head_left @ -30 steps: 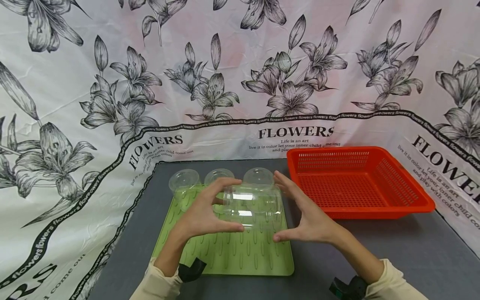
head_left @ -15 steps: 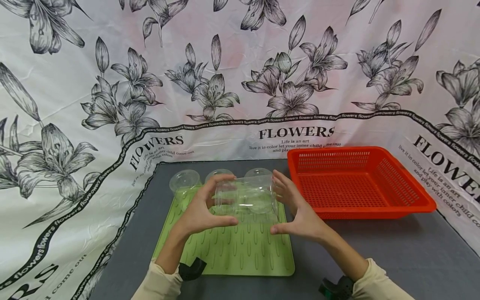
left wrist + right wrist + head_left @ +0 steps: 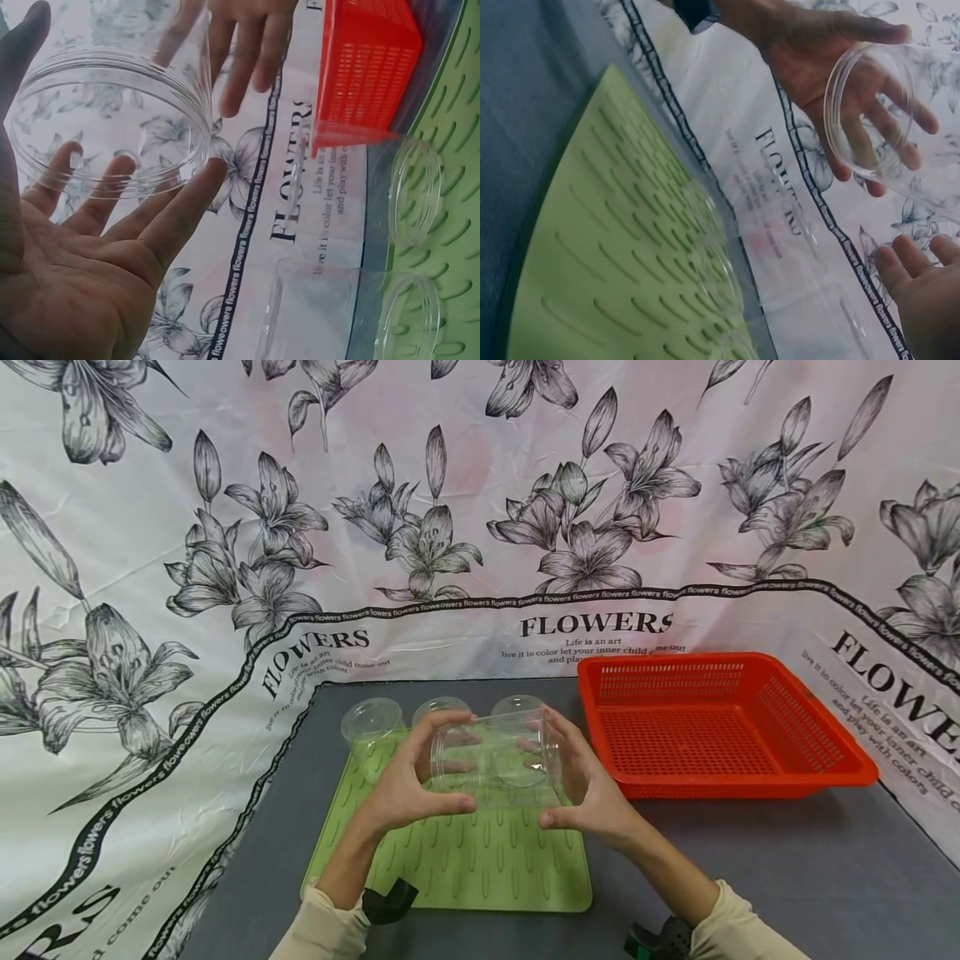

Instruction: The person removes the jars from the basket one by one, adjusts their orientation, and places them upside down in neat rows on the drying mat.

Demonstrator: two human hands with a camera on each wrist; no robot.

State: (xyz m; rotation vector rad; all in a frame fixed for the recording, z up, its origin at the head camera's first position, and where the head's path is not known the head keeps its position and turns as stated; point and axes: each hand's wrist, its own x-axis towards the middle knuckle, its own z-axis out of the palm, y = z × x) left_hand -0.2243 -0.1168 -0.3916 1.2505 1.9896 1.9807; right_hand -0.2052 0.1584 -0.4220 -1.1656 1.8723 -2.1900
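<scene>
A clear plastic cup lies on its side in the air above the green ridged mat. My left hand grips its open rim end, thumb below and fingers above. My right hand grips the other end the same way. In the left wrist view the cup's mouth rests against my left fingers, and the right hand's fingers show behind it. The right wrist view shows the cup in front of the left palm, with my right fingertips low at the right.
Three more clear cups stand in a row along the mat's far edge. A red mesh basket sits on the grey table to the right. A flower-print cloth hangs behind.
Both hands have carried the cup a little farther from me and higher over the mat, and they have drawn closer together on its ends.
</scene>
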